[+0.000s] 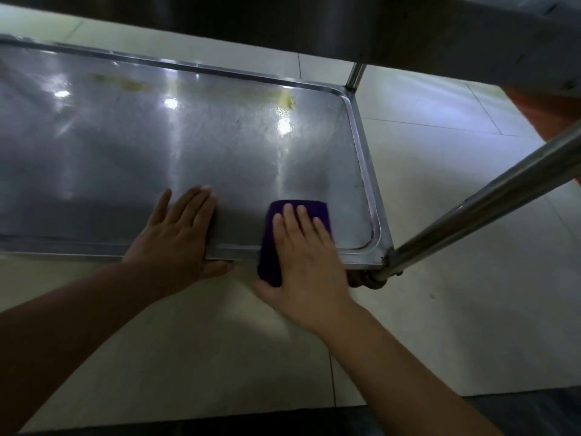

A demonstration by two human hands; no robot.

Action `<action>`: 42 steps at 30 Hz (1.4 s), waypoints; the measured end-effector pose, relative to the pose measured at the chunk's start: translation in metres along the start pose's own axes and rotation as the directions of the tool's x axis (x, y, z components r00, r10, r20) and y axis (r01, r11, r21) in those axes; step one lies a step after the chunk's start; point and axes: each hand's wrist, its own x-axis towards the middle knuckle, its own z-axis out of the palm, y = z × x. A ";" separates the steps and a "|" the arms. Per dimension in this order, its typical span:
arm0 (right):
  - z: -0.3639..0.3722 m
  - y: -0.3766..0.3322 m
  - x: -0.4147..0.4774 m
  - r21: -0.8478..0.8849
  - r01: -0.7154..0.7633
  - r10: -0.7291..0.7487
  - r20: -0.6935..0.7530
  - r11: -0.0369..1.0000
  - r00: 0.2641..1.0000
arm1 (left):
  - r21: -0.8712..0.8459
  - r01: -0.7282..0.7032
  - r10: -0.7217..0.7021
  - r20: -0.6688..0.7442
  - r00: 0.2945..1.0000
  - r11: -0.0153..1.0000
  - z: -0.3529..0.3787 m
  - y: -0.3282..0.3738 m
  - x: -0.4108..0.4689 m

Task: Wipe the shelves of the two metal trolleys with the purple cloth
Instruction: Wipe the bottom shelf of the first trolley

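Right hand (306, 256) flat on 1 purple cloth (270, 247), left hand (176, 234) fingers spread, holding nothing, 1 trolley shelf (157, 146)

My right hand (303, 256) is covering most of the purple cloth (270, 247). The frame's left edge is cutting off the lower shelf (125, 146). The upper shelf (408, 26) is running out past the top edge.

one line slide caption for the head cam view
Right hand presses purple cloth onto trolley shelf; left hand braces its near edge.

Left hand (176, 234) and right hand (303, 262): both bare, no gloves, rings or watch. Forearms bare all the way to frame edge, no sleeves showing. Short fingernails
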 end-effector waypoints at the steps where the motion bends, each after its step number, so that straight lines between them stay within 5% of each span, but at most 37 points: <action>1: 0.001 -0.013 0.005 0.004 0.056 -0.056 -0.004 0.998 0.998 | 0.000 0.005 -0.005 0.016 1.000 1.000 0.000 0.000 0.000; 7: 0.002 -0.015 0.006 0.013 0.145 -0.145 -0.025 0.989 0.989 | -0.033 0.008 -0.006 0.050 0.999 0.999 -0.001 -0.001 -0.001; 13: 0.005 0.052 -0.029 -0.041 -0.192 0.189 -0.080 0.980 0.979 | -0.041 -0.015 0.016 0.005 1.000 0.999 0.001 -0.002 0.000; 18: 0.004 0.027 -0.014 0.008 -0.301 0.301 -0.106 0.953 0.948 | -0.177 -0.076 0.052 -0.134 0.990 0.981 0.001 -0.018 0.000; 21: 0.000 0.000 0.000 0.042 -0.215 0.218 -0.074 0.976 0.973 | -0.198 -0.029 -0.011 -0.198 0.980 0.980 -0.002 -0.043 0.002; 28: 0.004 -0.048 0.035 0.043 -0.026 0.027 -0.028 0.999 0.999 | -0.091 0.027 -0.035 -0.096 0.995 0.996 0.009 -0.052 -0.001; 37: -0.005 0.057 0.036 -0.027 -0.330 0.331 0.024 0.943 0.943 | -0.097 -0.002 -0.012 -0.144 0.989 0.995 0.017 -0.056 0.002; 42: -0.008 0.067 0.078 -0.044 -0.379 0.377 -0.052 0.924 0.925 | -0.070 0.012 -0.023 -0.155 0.988 0.997 0.017 -0.055 0.002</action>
